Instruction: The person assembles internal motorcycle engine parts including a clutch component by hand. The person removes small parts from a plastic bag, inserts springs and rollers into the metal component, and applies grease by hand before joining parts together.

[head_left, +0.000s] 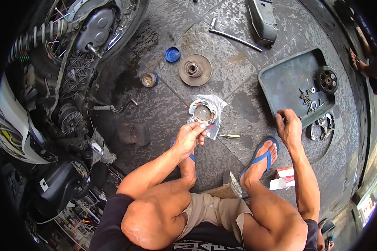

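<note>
My left hand (189, 138) pinches the near edge of a ring-shaped metal clutch shoe assembly (214, 109), held up above the floor. A clear plastic bag (213, 130) surrounds it; I cannot tell whether the part is inside the bag or against it. My right hand (290, 127) hovers at the near-left corner of a dark grey tray (276, 75), fingers loosely bent and apart, with nothing seen in them. Bolts and small metal parts (308, 100) lie in the tray, beside a round black clutch bell (327, 79). A screwdriver with a yellow-green handle (231, 136) rests beneath the bag.
Ahead lie a flanged metal pulley (195, 70), a blue lid (172, 54), a small open jar (149, 79) and a T-shaped wrench (234, 39). A partly dismantled scooter (77, 79) stands at left. A black cover (262, 23) and a red-white box (284, 178) lie on the right.
</note>
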A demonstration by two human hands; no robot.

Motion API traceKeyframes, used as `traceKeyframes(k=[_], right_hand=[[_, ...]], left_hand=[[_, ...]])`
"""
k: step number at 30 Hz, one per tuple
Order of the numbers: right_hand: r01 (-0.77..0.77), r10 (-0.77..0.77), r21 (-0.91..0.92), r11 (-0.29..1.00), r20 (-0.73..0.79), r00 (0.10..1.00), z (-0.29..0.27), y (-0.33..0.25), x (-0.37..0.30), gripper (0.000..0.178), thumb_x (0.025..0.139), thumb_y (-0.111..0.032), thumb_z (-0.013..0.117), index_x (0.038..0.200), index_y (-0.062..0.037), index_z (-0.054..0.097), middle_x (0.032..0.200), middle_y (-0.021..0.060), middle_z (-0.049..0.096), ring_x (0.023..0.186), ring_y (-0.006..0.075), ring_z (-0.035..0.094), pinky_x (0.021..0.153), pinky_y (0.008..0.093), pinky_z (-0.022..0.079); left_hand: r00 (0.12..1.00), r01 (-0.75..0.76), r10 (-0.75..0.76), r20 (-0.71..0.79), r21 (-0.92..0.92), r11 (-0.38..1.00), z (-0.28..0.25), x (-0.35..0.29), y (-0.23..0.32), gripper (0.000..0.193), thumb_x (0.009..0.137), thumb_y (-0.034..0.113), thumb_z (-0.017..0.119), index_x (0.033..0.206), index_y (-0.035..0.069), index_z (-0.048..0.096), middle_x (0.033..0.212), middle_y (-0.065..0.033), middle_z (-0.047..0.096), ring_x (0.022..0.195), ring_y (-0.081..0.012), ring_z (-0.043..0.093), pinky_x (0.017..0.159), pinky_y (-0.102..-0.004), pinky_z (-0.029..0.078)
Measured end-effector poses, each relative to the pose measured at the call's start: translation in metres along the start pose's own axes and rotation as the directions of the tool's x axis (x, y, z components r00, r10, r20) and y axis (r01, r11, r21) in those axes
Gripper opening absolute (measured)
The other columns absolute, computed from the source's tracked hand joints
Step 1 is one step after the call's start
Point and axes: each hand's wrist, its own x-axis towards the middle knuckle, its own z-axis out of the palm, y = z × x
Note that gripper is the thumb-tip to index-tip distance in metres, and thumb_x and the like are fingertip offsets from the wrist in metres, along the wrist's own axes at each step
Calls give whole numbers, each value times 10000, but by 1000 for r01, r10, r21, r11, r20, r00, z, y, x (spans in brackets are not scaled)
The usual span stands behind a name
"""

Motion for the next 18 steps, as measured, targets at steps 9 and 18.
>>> traceKeyframes(k=[9,18], right_hand=[[-305,-25,470,828,574,818,64,-141,-6,260,932,-202,707,1014,45,697,872,83,713,804,114,620,721,301,508],[-456,189,617,641,449,873,121,-161,2,208,940,-149,656,966,52,701,803,74,708,754,111,641,703,295,527]], left_hand=[[990,-136,142,22,-175,975,35,-2,2,186,1029,216,601,947,53,632,825,1,638,645,-57,560,570,-214,482],[985,-156,135,-104,-233,960,25,24,5,162,1030,193,595,951,54,624,814,-13,627,667,-82,577,603,-245,512]])
